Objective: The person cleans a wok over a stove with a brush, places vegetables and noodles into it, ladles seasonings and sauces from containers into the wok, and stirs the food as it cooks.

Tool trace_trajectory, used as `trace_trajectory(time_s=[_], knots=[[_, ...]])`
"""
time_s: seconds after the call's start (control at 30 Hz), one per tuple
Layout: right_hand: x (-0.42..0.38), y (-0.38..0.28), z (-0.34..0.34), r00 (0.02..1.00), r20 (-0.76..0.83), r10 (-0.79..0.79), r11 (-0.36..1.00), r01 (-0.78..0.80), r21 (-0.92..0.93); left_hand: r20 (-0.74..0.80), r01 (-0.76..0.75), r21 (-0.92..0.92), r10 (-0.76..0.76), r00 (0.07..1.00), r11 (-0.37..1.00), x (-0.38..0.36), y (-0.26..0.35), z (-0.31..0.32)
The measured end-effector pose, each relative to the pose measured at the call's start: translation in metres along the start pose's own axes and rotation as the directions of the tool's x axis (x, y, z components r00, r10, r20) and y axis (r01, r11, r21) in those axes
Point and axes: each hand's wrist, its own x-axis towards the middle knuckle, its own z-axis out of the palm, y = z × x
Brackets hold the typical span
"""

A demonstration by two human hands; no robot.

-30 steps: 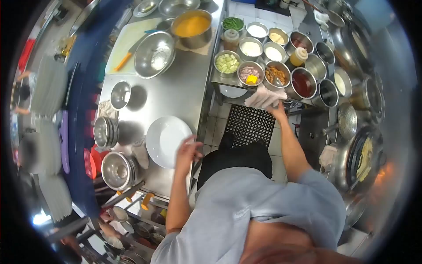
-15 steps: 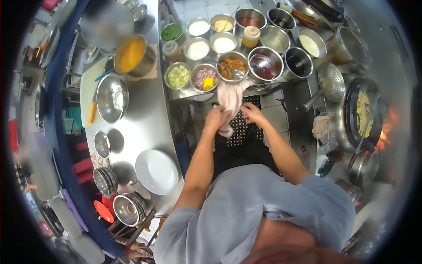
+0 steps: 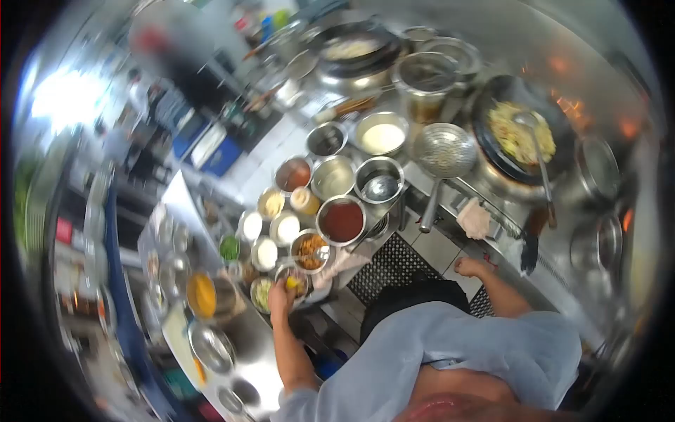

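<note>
My left hand (image 3: 283, 297) reaches over the near row of metal containers, at the edge of the one with a yellow piece (image 3: 292, 282) in it; its fingers are blurred and partly hidden. My right hand (image 3: 470, 266) hangs by the counter edge on the right, fingers curled, with nothing visible in it. Between the hands, a pale cloth (image 3: 341, 266) lies along the container rack. Beside my left hand are a container of pale green pieces (image 3: 261, 293) and one of orange-brown food with a spoon (image 3: 310, 251).
At the right, a wok (image 3: 513, 133) holds yellowish food and a ladle near flames. A perforated strainer (image 3: 444, 150) lies beside it. Sauce containers (image 3: 342, 219) crowd the rack. A folded cloth (image 3: 474, 219) rests on the stove edge. A black mat (image 3: 390, 266) covers some floor.
The view has turned toward the stove. My left hand has left the hanging cloth and moved to the containers. My right hand has moved away toward the stove side.
</note>
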Motion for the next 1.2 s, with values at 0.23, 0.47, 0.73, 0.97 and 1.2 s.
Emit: trace_trajectory(time_s=[0.23,0.47,0.73,0.97,1.2], knots=[[-0.082,-0.050,0.055,0.950,-0.313,-0.020,0.792,0.206,0.575,0.025,-0.007,-0.977,0.146,0.989,0.213,-0.037,0.152,-0.089],[-0.123,-0.055,0.146,0.894,-0.442,0.071,0.898,0.136,0.419,-0.515,-0.668,-0.626,0.857,-0.032,-0.401,-0.134,0.325,-0.221],[-0.154,0.021,0.215,0.875,-0.390,0.286,0.833,-0.025,0.553,-0.367,-0.357,-0.759,0.811,-0.456,-0.544,-0.169,0.337,-0.212],[-0.198,0.075,0.230,0.819,-0.406,0.406,0.761,-0.056,0.646,-0.511,-0.166,-0.766,0.744,-0.430,-0.621,-0.236,0.430,-0.171],[-0.259,0.120,0.207,0.630,-0.515,0.581,0.387,0.343,0.856,-0.422,-0.478,-0.628,0.785,-0.453,-0.614,-0.301,0.520,-0.124]])
